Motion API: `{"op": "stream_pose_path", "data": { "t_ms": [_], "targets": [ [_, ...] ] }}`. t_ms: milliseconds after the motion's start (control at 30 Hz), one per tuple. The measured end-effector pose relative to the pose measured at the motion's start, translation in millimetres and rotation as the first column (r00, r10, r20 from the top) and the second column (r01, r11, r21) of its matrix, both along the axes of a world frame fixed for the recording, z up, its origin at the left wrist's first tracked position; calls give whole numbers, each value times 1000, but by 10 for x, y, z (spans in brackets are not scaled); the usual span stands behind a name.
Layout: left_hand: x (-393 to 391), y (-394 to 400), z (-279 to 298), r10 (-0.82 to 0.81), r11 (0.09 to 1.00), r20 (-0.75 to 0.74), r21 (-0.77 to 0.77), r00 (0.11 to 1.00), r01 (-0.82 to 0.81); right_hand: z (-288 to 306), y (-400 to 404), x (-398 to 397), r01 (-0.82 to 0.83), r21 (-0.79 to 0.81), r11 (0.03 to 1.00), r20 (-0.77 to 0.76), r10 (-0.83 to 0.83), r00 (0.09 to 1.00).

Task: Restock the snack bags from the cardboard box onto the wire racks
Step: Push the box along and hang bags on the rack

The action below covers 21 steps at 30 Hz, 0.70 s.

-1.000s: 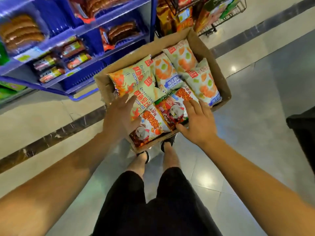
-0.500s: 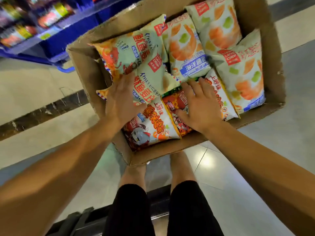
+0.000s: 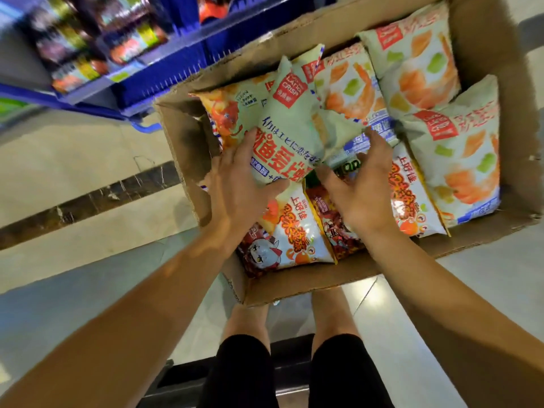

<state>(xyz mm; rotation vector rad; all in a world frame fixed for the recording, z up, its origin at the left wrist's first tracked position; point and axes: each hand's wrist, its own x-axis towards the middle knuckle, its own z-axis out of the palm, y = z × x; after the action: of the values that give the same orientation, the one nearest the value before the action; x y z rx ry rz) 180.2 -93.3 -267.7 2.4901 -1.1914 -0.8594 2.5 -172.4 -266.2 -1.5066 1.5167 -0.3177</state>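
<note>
An open cardboard box (image 3: pixel 188 142) sits on the floor in front of my legs, filled with several snack bags. My left hand (image 3: pixel 235 184) grips the lower left corner of a pale green snack bag (image 3: pixel 294 125), which is tilted up above the others. My right hand (image 3: pixel 362 187) lies spread just right of that bag, fingers touching its lower right edge and the bags beneath. Pale bags with orange shrimp pictures (image 3: pixel 459 154) fill the right side. Red and white cartoon bags (image 3: pixel 288 237) lie along the near wall. No wire rack is in view.
A blue shelf unit (image 3: pixel 147 69) stocked with packaged goods stands behind the box at upper left. The floor is glossy tile with a dark stripe (image 3: pixel 88 201) running to the left. A black object (image 3: pixel 188 378) lies by my knees at the bottom.
My view has dropped closer to the box. My left hand has taken hold of the pale green bag and raised it. My right hand has slid up to its right edge.
</note>
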Motion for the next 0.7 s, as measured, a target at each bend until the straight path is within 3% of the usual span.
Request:
{"op": "stream_pose_path", "data": {
  "t_ms": [100,200,300,467,567,700],
  "targets": [
    [-165,-101,96,144,984,-211,-70,967,-161,118,-93,67,222,250,942,90,-251,964],
    [-416,-186,171,42,996,-284,-67,958,-64,194,-88,22,193,498,846,260,-358,897],
    [-684,-186,289,-129,992,-328,-41,936,122,287,-135,-223,262,482,836,303,-440,846],
    [-893,-233,438,-192,980,-560,-58,806,192,454,-326,-885,400,380,834,126,-475,871],
    [-1009,-338,363,-155,987,-494,-40,856,156,522,-338,-1265,452,354,819,58,-501,863],
    [-1172,-488,-84,-225,959,-401,71,888,274,515,-261,-1692,456,310,834,-70,-459,886]
  ]
}}
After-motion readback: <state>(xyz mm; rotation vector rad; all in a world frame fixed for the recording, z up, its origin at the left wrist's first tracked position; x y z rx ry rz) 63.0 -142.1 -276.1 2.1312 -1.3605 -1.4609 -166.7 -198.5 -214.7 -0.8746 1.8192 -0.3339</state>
